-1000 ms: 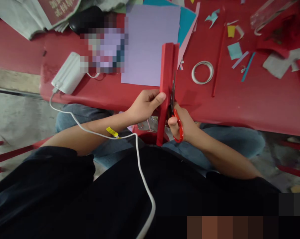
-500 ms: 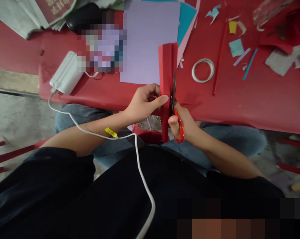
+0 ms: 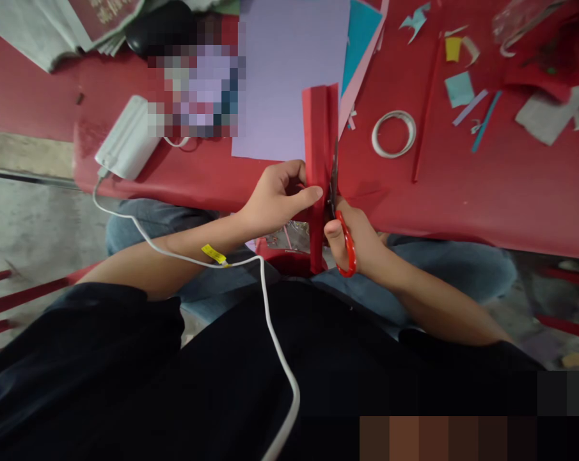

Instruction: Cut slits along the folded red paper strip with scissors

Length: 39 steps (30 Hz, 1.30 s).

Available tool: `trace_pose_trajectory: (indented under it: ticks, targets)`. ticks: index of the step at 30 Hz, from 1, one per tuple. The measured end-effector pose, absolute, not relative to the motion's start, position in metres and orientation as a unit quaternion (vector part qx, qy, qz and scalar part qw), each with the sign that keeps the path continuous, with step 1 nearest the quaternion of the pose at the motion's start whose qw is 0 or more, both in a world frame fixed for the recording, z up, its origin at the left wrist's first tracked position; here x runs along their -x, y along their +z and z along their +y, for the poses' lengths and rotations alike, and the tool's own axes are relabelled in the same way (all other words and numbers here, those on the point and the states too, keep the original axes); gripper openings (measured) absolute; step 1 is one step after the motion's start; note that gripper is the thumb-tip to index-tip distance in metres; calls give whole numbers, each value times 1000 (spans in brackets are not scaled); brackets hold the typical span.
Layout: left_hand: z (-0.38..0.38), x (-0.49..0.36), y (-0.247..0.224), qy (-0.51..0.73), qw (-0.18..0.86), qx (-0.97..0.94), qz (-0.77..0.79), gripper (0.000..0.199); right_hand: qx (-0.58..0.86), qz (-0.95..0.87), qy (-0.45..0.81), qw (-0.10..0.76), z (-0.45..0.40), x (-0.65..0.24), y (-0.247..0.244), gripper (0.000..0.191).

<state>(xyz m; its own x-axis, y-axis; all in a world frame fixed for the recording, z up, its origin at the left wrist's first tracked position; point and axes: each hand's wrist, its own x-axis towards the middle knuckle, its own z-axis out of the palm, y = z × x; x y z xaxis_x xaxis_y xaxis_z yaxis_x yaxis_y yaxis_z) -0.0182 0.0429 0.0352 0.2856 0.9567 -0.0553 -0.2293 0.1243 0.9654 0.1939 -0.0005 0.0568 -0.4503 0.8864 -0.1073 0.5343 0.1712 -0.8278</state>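
Skew/nick risk at the counter's (image 3: 485,208) near edge.
Left hand (image 3: 276,197) pinches folded red paper (image 3: 316,131) over that edge; right hand (image 3: 364,235) grips scissors (image 3: 351,246) along the paper's right side. Folds slipping could skew a cut; left hand sits near the blades (image 3: 335,168).

Left hand (image 3: 280,200): some fingertips hidden behind the folded red paper (image 3: 318,144).
Right hand (image 3: 362,237): most fingers obscured by the scissors (image 3: 350,253) and paper.
Scissors: blades seen nearly edge-on — opening undetermined.
Purple sheet (image 3: 279,77): far edge cut off by the frame; near right corner covered.
Yellow tag (image 3: 214,253): print too small to read.
White cable (image 3: 270,320): exits the bottom edge.
Pixelated patch (image 3: 200,89): contents unidentifiable.
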Motion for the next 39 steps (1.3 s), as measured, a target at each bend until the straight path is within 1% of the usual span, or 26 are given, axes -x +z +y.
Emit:
trace_pose_trajectory:
  ticks: [12,20,26,35,39]
  targets:
    - [43,18,36,461,653,-472,372,47,479,-733,434,210,-2,-193,58,88]
    - [43,17,34,471,651,-459,378,49,492,-702,468,212,-4,-192,60,90]
    - [42,18,36,466,661,-452,377,44,485,-692,490,216,-5,-192,60,90]
    - [42,19,37,457,663,-456,379,41,495,-701,470,207,-5,-193,57,87]
    - [43,19,38,460,661,-459,376,41,500,-698,471,201,-4,-192,59,88]
